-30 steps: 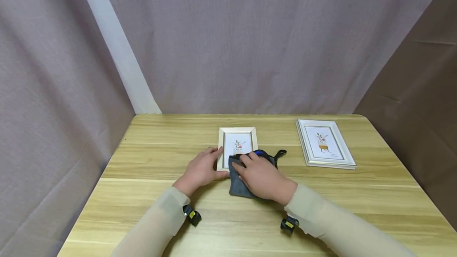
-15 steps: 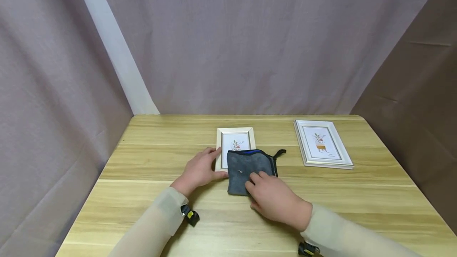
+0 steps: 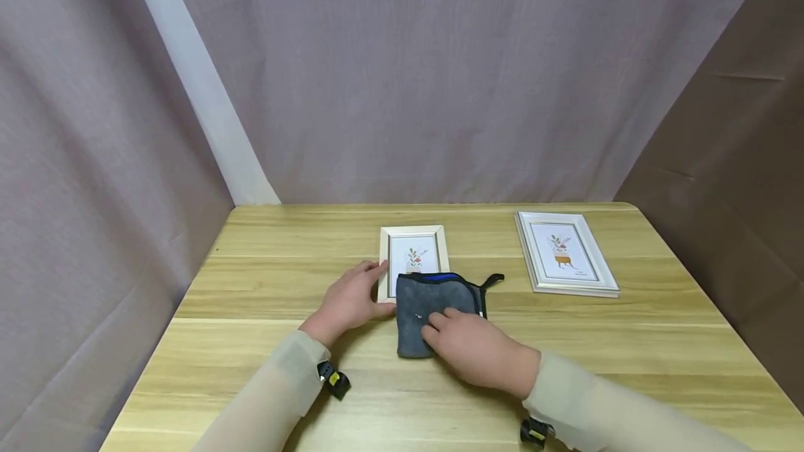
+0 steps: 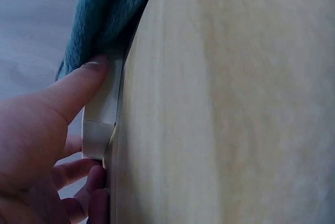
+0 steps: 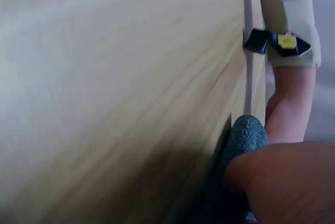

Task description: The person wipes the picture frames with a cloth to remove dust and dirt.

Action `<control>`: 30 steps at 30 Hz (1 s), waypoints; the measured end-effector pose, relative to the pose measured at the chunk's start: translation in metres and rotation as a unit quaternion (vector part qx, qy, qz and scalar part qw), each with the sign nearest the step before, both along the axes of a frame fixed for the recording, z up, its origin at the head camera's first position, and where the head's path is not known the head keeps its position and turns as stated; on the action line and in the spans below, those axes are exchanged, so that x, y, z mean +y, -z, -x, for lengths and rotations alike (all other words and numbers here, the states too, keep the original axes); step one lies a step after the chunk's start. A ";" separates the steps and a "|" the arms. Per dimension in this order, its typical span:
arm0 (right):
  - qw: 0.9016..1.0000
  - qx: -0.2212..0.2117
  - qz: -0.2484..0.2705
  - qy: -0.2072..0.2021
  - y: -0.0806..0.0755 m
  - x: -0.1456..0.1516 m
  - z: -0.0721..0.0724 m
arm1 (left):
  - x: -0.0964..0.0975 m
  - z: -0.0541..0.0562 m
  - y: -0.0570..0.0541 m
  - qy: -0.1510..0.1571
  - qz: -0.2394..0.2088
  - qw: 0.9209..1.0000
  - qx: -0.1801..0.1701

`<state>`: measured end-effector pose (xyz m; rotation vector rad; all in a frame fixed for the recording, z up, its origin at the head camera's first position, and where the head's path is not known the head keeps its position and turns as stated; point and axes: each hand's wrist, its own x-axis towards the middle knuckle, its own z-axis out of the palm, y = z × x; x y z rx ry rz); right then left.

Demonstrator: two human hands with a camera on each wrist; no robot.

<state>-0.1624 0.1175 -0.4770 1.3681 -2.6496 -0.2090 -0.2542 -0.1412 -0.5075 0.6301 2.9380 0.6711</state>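
Note:
A small cream picture frame (image 3: 411, 231) with a plant print lies face up on the wooden table. My left hand (image 3: 352, 302) grips its lower left corner, the thumb along the near edge and the fingers at the left side. In the left wrist view the thumb (image 4: 86, 85) lies against the frame's edge, beside the cloth. A folded grey cloth (image 3: 417, 298) with black trim, a blue inner edge and a hanging loop covers the frame's lower right part. My right hand (image 3: 480, 351) holds the cloth near its lower right, fingers bent on top and the thumb (image 5: 246, 171) against its fold.
To the right lies a larger white picture frame (image 3: 568, 257) with a similar print and a thick stepped edge. The wooden table (image 3: 283, 243) ends at grey curtains (image 3: 402, 75) behind and a brown drape (image 3: 735, 159) on the right.
My right hand has drawn back from the cloth's upper part to its lower right. The cloth has slid slightly toward me, baring more of the print. The left hand keeps its hold.

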 end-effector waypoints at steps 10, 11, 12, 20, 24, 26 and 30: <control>0.994 -0.093 0.007 -0.051 -0.016 -0.009 -0.036 | 0.001 -0.002 -0.001 -0.006 0.002 1.000 0.002; 0.993 -0.101 0.006 -0.056 -0.017 -0.009 -0.039 | 0.001 -0.002 -0.001 -0.006 0.000 1.000 -0.001; 0.992 -0.107 0.004 -0.062 -0.017 -0.010 -0.042 | 0.001 -0.002 -0.001 -0.006 -0.001 1.000 -0.002; 0.981 -0.189 0.028 -0.042 -0.028 -0.007 -0.040 | 0.001 -0.002 0.000 -0.002 0.000 1.000 -0.005; 0.970 -0.216 0.113 -0.001 -0.036 0.003 -0.008 | 0.001 -0.002 -0.001 0.001 -0.001 1.000 -0.006; 0.968 -0.196 0.154 0.039 -0.037 0.008 0.013 | 0.000 -0.002 -0.002 0.000 -0.002 1.000 -0.006; 0.960 -0.162 0.169 0.155 -0.034 0.022 0.054 | 0.000 -0.005 -0.003 -0.002 0.000 1.000 -0.009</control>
